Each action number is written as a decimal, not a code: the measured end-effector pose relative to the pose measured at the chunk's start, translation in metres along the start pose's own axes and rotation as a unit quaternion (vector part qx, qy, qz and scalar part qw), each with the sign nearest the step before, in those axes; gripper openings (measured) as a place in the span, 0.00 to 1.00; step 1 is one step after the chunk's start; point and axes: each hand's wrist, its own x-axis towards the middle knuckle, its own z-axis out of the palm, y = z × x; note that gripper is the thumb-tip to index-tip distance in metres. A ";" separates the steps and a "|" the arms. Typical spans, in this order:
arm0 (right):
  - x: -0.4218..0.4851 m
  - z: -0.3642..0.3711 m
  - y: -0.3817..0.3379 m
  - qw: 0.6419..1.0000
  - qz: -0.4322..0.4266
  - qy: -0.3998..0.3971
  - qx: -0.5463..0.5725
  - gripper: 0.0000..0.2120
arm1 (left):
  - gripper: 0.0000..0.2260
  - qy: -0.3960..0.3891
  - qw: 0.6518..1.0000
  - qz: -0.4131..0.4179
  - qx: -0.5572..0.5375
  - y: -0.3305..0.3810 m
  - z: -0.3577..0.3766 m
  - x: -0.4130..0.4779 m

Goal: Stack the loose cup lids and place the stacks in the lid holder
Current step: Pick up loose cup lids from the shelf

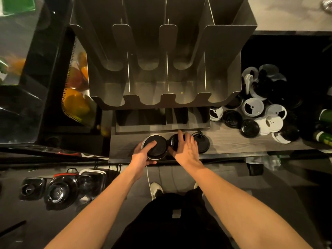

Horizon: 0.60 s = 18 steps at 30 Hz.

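Black lid stack (pixel 156 147) gripped by the left hand (pixel 142 156), right hand (pixel 186 149) laid on a second lid (pixel 173 141).
Wood-grain tabletop (pixel 233 141) carries the stack at its near edge; the left thumb lies over the top and the fingers (pixel 152 162) curl round the near side. Right fingers (pixel 180 136) are straight and slightly apart, touching the second lid just beside the stack. A third lid (pixel 203 143) lies just right of that hand. Behind stands the metal holder (pixel 222 65), and a pile (pixel 260 112) of loose black and white lids lies to its right.
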 end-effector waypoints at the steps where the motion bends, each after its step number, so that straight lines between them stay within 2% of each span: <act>1: 0.000 -0.001 0.000 1.000 -0.003 0.004 0.006 0.38 | 0.25 0.002 1.000 0.001 0.000 0.001 0.000 0.000; 4: 0.000 -0.002 0.002 1.000 -0.007 -0.006 0.015 0.37 | 0.25 0.010 1.000 0.001 0.002 0.002 0.000 0.000; 7: -0.001 -0.004 0.001 1.000 -0.006 -0.022 0.022 0.38 | 0.27 0.004 1.000 0.001 0.013 0.000 -0.001 -0.001; 16: -0.003 -0.017 0.007 0.997 -0.037 -0.046 0.051 0.42 | 0.23 -0.015 0.999 0.013 0.025 -0.002 0.000 -0.003; 18: -0.007 -0.018 0.010 0.997 -0.045 -0.011 0.061 0.39 | 0.24 -0.009 1.000 0.019 0.020 -0.001 -0.001 -0.003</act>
